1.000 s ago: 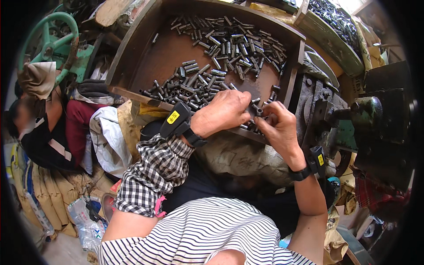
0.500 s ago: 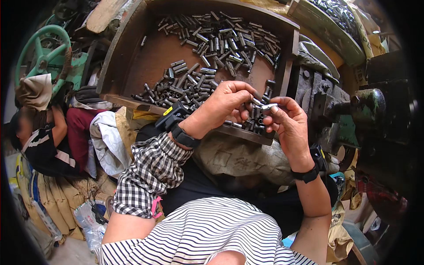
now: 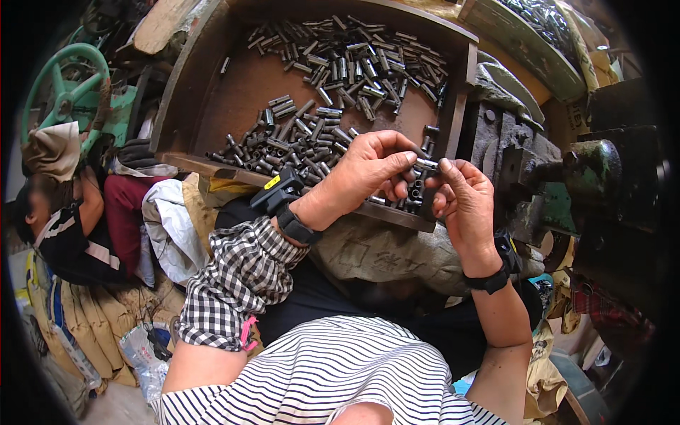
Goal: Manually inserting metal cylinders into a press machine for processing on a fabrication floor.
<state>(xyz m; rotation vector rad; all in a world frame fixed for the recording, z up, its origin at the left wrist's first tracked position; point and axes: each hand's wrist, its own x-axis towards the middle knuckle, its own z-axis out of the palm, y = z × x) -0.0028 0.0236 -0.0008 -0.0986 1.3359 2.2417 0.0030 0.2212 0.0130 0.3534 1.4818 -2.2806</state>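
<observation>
Above the near right corner of a wooden tray (image 3: 205,165), my two hands meet over a short shiny metal tube (image 3: 426,163). My left hand (image 3: 372,168) pinches its left end between thumb and fingers. At the other end, my right hand (image 3: 464,195) grips it with thumb and forefinger. Whether this is one piece or two pieces end to end is too small to tell. Similar metal tubes lie loose in a near pile (image 3: 283,145) and a far pile (image 3: 361,64). Part of the near pile is hidden behind my left hand.
Dark heavy machinery (image 3: 616,177) stands close on the right. A green handwheel (image 3: 67,95) is at the far left, with another person (image 3: 64,219) below it. Sacking (image 3: 382,251) lies under the tray's near edge. Another container of metal parts (image 3: 542,32) is at the back right.
The metal pieces, angled against each other before, now form one straight line between my fingertips. My right fingertips have shifted slightly up. The piles look unchanged.
</observation>
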